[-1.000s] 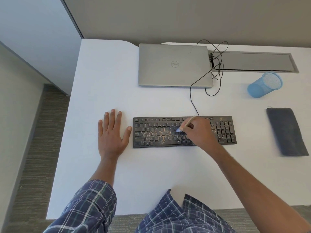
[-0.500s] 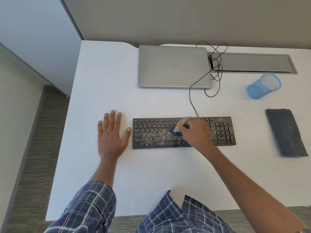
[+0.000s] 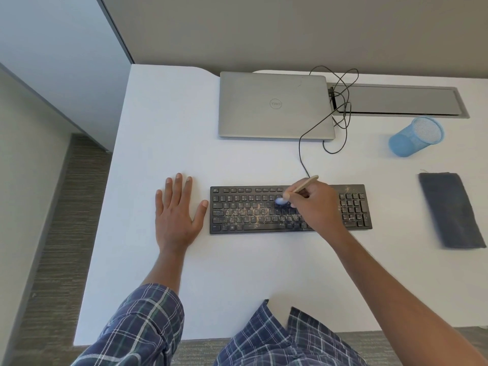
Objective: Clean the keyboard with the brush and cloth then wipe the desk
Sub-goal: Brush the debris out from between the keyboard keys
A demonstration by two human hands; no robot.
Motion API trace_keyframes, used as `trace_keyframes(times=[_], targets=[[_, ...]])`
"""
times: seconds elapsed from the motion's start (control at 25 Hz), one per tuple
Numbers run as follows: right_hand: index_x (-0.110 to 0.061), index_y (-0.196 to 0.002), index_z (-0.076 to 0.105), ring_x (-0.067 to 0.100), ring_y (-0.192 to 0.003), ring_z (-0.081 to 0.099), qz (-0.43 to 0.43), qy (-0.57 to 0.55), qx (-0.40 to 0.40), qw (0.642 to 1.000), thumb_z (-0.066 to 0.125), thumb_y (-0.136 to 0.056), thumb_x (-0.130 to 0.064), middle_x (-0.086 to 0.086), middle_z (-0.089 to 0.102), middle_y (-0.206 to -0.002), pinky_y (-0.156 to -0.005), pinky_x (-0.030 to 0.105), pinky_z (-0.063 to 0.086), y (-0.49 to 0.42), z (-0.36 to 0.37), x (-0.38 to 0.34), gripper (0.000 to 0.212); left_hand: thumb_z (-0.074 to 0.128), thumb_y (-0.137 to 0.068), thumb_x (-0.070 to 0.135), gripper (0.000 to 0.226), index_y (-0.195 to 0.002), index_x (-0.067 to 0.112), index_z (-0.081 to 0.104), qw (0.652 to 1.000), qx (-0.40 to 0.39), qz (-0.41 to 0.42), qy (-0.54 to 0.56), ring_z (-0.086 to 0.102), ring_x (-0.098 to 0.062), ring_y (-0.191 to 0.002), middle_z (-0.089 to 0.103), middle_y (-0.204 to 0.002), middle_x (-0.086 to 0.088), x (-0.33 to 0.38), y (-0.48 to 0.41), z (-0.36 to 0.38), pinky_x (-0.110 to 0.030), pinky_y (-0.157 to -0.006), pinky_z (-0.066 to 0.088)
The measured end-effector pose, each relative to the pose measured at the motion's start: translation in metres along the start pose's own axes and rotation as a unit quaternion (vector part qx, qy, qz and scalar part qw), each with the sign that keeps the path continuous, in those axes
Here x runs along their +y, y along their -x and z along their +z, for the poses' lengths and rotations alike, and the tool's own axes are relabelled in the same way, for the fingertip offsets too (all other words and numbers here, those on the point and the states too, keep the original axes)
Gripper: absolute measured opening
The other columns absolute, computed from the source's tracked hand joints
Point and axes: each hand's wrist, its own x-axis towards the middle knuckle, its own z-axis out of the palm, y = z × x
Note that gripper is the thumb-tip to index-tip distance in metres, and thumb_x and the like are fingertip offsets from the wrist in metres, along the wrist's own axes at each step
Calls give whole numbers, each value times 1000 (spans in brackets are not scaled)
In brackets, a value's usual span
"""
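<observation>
I am gripping the brush [image 3: 304, 185] in my right hand [image 3: 318, 207], my fingers curled round its pale wooden handle, which is sticking out up and to the right past my knuckles. Its blurred light-blue bristle end is pressing onto the keys in the upper middle rows of the keyboard [image 3: 250, 216]. The black keyboard is lying flat on the white desk [image 3: 237, 273], square to me. Pale crumbs and dust are showing thickly over its middle letter rows and more thinly over the number pad at its right end, and my right hand and wrist are covering the stretch between the two. My left hand [image 3: 177, 217] is resting flat on the desk just beside the keyboard's left end, fingers straight and spread, holding nothing; the thumb tip is reaching close to the keyboard's edge, though I cannot tell whether it is touching. The dark grey cloth [image 3: 451, 210] is lying folded on the desk well to the right of the keyboard, apart from it. A thin black cable [image 3: 300, 151] is running from the back of the keyboard up past the right side of a closed silver laptop [image 3: 274, 107] at the far side of the desk, and is looping near a grey hatch [image 3: 396, 100] set into the desktop. A blue mesh cup [image 3: 414, 137] is sitting to the right of the laptop, beyond the cloth. My checked sleeve [image 3: 140, 326] is showing at the bottom edge.
</observation>
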Motion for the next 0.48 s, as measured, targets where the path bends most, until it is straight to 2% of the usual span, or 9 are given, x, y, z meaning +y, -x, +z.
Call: trace_keyframes(times=[0.16, 0.28, 0.4, 0.48], targets=[[-21, -75, 78, 2, -53, 59, -14, 34, -16, 999, 79, -88, -10, -24, 73, -70, -51, 19, 43, 0, 10, 8, 17, 36, -109, 62, 75, -173, 25, 22, 1000, 3, 2, 1, 2, -23, -168, 11, -182, 1, 0, 0, -1, -56, -134, 11], [-23, -73, 74, 3, -52, 57, 0, 88, 3, 996, 79, -90, -8, -20, 71, -67, -51, 20, 45, -3, 0, 27, 23, 36, -109, 62, 75, -173, 25, 22, 1000, 1, -1, 1, 2, -23, -168, 10, -182, 1, 0, 0, -1, -55, -135, 10], [-13, -77, 74, -8, -62, 61, -10, 125, 22, 992, 77, -91, 0, -20, 68, -72, -58, 9, 42, -2, -17, 34, 19, 35, -108, 62, 75, -173, 25, 22, 1000, -2, 0, 4, 1, -22, -168, 10, -182, 1, 0, 0, -1, -55, -135, 9], [-9, -80, 76, -13, -62, 62, -1, 118, 29, 993, 75, -93, -1, -19, 69, -70, -60, 6, 42, -2, -25, 30, 15, 35, -108, 62, 76, -173, 25, 22, 1000, -1, -2, 0, 2, -23, -168, 11, -182, 1, 1, -1, -2, -55, -135, 9]])
